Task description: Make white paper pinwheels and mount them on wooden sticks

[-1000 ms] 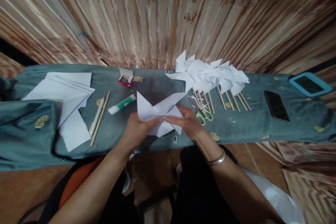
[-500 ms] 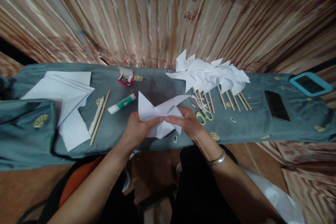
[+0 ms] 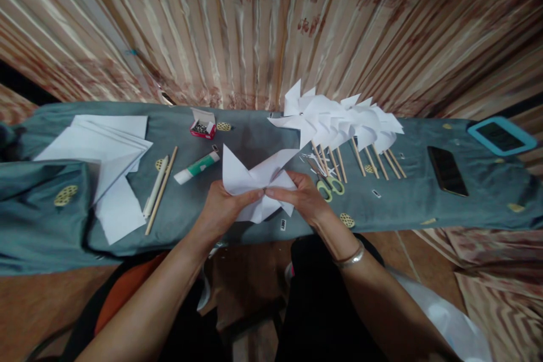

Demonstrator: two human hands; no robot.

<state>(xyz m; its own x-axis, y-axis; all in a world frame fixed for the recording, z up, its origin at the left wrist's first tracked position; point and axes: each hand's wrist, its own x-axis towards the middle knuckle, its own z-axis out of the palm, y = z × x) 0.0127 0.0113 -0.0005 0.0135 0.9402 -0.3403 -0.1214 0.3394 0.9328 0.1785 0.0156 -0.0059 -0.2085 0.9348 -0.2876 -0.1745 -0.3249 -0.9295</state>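
Between my hands is a white paper pinwheel [image 3: 244, 175], held above the front of the cloth-covered table. My left hand [image 3: 227, 203] grips its left side, with the thumb pressed near the centre. From the right, my right hand [image 3: 299, 195] pinches it too, and both thumb tips almost meet at the middle. The fingers beneath the paper are hidden. A green and white glue stick [image 3: 197, 167] lies left of the pinwheel. Green-handled scissors [image 3: 330, 188] lie just beyond my right hand, beside small paper scraps.
Several finished pinwheels on sticks [image 3: 339, 119] overlap at the back right. A small red box of pins [image 3: 202, 124] stands open at the back. At left lie paper sheets [image 3: 114, 141], a wooden stick [image 3: 162, 189] and a pen [image 3: 155, 186]. A phone [image 3: 447, 171] and blue-framed device [image 3: 501, 136] lie right.
The pinwheel has tilted slightly, its right upper blade drawing in a little to the left. Both hands keep their grip and have barely moved.
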